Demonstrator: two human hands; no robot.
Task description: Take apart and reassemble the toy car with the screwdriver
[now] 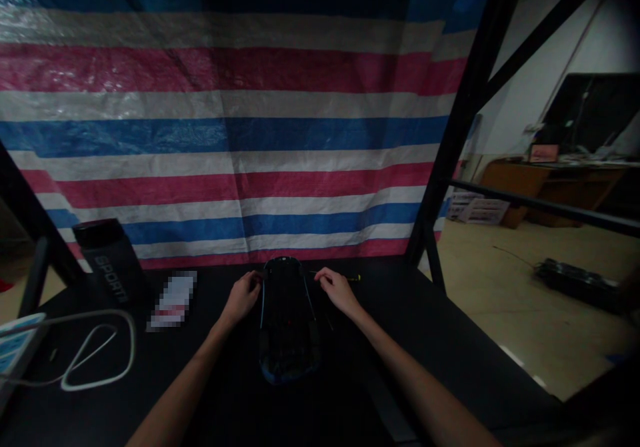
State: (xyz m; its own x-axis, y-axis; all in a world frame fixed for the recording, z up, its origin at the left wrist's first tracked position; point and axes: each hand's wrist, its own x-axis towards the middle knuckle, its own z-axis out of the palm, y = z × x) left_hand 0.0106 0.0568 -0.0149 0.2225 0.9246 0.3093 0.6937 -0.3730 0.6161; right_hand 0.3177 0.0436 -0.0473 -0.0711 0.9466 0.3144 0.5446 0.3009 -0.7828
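A dark toy car [287,320] with blue edges lies lengthwise on the black table, its underside seemingly facing up. At its far left side is my left hand [244,295], fingers bent in against the car's edge. My right hand [337,287] is curled by the far right side, its fingertips close to the car; what they pinch, if anything, is too dark to make out. Just beyond that hand a slim tool with a yellow end [356,278], perhaps a screwdriver, shows in part. A thin rod [329,323] lies right of the car.
On the left of the table [400,340] stand a black SPORT bottle [111,260], a blurred-out flat item [174,300] and a looped white cable [131,347]. A striped plastic sheet [240,187] hangs behind. Black frame posts [450,133] rise at both sides.
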